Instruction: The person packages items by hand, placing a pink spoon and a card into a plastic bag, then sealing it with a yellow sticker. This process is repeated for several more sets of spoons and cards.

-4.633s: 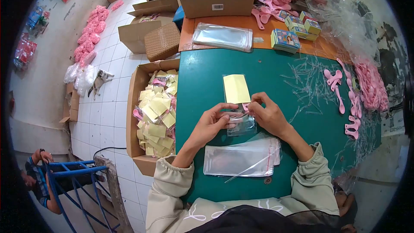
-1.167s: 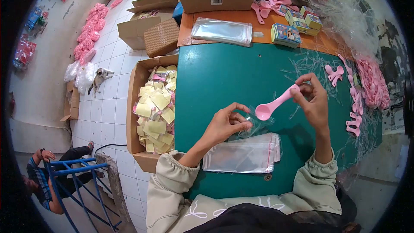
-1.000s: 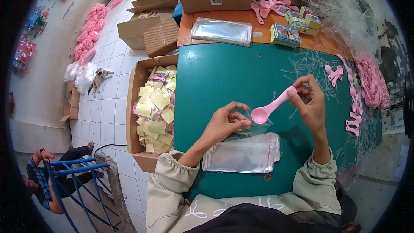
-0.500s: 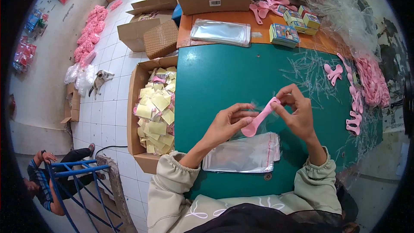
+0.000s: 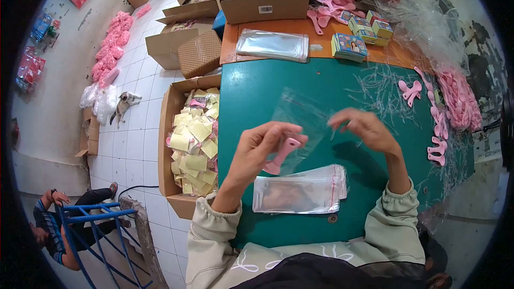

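My left hand [image 5: 262, 147] is closed on a clear plastic bag [image 5: 302, 112] that stands up past the fingers. A pink spoon [image 5: 282, 156] lies along the bag's lower part by the same hand, its handle end near my fingertips. To the right, my right hand [image 5: 364, 128] hovers beside the bag's edge, its fingers smeared by motion. Below both hands rests a stack of clear bags [image 5: 300, 190] on the green tabletop [image 5: 251, 107].
An open carton [image 5: 169, 123] of packed pieces with yellow cards stands at the left. More pink spoons [image 5: 410, 92] and plastic strips lie on the right. At the back are bag packs [image 5: 273, 44] and small card boxes [image 5: 349, 46]. A person [image 5: 53, 219] sits lower left near a cat [image 5: 125, 107].
The spoon moved left and down with my left hand and now lies by the bag. My right hand let go of the spoon's handle and the bag stands more upright.
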The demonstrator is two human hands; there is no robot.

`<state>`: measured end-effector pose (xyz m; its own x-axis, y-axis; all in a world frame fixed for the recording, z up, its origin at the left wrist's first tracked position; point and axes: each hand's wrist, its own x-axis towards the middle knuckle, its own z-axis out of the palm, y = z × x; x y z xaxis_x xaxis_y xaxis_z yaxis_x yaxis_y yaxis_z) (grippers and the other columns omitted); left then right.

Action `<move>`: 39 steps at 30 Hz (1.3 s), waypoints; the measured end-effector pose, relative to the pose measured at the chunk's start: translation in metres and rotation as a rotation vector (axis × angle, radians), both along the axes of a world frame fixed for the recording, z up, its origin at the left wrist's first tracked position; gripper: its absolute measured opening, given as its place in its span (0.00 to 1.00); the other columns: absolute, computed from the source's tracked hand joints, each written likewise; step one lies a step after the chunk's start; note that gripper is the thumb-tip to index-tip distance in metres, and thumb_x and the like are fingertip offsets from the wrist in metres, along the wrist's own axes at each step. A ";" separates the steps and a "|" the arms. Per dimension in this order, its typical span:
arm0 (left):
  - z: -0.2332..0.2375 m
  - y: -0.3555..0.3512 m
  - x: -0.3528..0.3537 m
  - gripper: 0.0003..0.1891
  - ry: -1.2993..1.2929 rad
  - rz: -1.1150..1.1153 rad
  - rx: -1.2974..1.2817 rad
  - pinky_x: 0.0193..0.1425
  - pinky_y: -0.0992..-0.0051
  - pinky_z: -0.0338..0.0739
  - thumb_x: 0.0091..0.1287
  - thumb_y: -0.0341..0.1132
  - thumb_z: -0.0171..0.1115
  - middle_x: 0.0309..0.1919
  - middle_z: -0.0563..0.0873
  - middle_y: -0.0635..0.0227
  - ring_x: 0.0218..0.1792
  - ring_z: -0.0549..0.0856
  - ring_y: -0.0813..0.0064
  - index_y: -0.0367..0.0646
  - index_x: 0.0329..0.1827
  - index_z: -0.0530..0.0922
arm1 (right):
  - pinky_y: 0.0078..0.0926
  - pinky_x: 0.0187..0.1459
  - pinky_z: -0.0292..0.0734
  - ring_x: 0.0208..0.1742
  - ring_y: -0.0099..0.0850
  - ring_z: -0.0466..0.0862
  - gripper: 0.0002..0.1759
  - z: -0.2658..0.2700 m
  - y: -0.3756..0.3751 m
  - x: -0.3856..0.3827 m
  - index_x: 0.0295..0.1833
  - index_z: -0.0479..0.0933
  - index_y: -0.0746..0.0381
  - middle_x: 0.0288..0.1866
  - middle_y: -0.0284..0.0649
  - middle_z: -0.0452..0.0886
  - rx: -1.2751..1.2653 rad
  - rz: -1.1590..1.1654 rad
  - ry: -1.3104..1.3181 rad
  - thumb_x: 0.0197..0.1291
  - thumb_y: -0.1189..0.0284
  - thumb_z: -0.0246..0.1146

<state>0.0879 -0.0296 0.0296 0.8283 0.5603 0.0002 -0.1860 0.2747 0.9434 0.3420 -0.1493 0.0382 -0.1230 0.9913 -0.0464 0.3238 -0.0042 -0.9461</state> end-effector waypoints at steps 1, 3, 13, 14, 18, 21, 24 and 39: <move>-0.001 0.003 -0.001 0.20 -0.043 0.037 -0.004 0.43 0.75 0.81 0.74 0.43 0.45 0.40 0.85 0.54 0.40 0.85 0.71 0.34 0.49 0.77 | 0.28 0.53 0.72 0.50 0.34 0.78 0.25 -0.009 0.001 0.006 0.51 0.78 0.63 0.50 0.43 0.79 -0.157 0.084 -0.041 0.69 0.54 0.49; 0.001 0.007 -0.004 0.19 -0.075 0.074 0.003 0.43 0.74 0.81 0.74 0.43 0.44 0.39 0.85 0.55 0.39 0.86 0.69 0.34 0.50 0.76 | 0.30 0.53 0.72 0.50 0.36 0.79 0.22 -0.024 0.000 0.024 0.51 0.78 0.65 0.47 0.46 0.81 -0.084 0.072 -0.279 0.67 0.57 0.53; 0.003 0.017 -0.013 0.18 -0.050 0.089 0.004 0.49 0.75 0.79 0.74 0.40 0.45 0.43 0.85 0.54 0.45 0.84 0.71 0.34 0.51 0.76 | 0.33 0.47 0.74 0.46 0.40 0.82 0.22 0.012 -0.013 0.227 0.47 0.79 0.65 0.45 0.52 0.81 -0.036 -0.930 -1.251 0.59 0.57 0.59; 0.002 0.018 -0.012 0.17 -0.046 0.081 0.032 0.49 0.75 0.79 0.74 0.39 0.45 0.43 0.85 0.54 0.45 0.84 0.70 0.34 0.51 0.76 | 0.34 0.44 0.75 0.42 0.40 0.83 0.22 0.011 0.007 0.222 0.45 0.80 0.65 0.42 0.51 0.82 0.051 -0.842 -1.130 0.58 0.56 0.59; 0.002 0.018 -0.014 0.16 -0.109 0.091 0.231 0.50 0.74 0.78 0.74 0.37 0.46 0.44 0.84 0.53 0.47 0.84 0.69 0.33 0.52 0.76 | 0.36 0.37 0.76 0.35 0.41 0.84 0.23 -0.018 0.091 0.207 0.37 0.83 0.65 0.31 0.49 0.83 0.054 -0.736 -0.912 0.56 0.54 0.60; 0.004 0.019 -0.017 0.15 -0.153 0.097 0.232 0.51 0.73 0.78 0.74 0.36 0.46 0.45 0.84 0.53 0.46 0.84 0.67 0.33 0.53 0.75 | 0.37 0.35 0.75 0.33 0.41 0.83 0.25 -0.047 0.125 0.210 0.33 0.82 0.67 0.29 0.49 0.82 -0.071 -0.752 -0.960 0.57 0.52 0.60; 0.002 0.022 -0.020 0.16 -0.146 0.091 0.153 0.50 0.71 0.79 0.74 0.37 0.46 0.45 0.84 0.52 0.45 0.85 0.65 0.33 0.52 0.75 | 0.40 0.33 0.74 0.31 0.45 0.81 0.24 -0.060 0.130 0.196 0.30 0.80 0.68 0.30 0.50 0.81 0.012 -0.876 -1.168 0.57 0.54 0.61; -0.001 0.021 0.008 0.17 0.145 -0.130 0.123 0.46 0.78 0.80 0.73 0.37 0.47 0.40 0.85 0.59 0.40 0.85 0.75 0.32 0.49 0.79 | 0.16 0.24 0.72 0.26 0.18 0.76 0.08 0.068 0.012 -0.016 0.45 0.75 0.66 0.33 0.34 0.80 0.131 -0.420 -0.056 0.60 0.76 0.60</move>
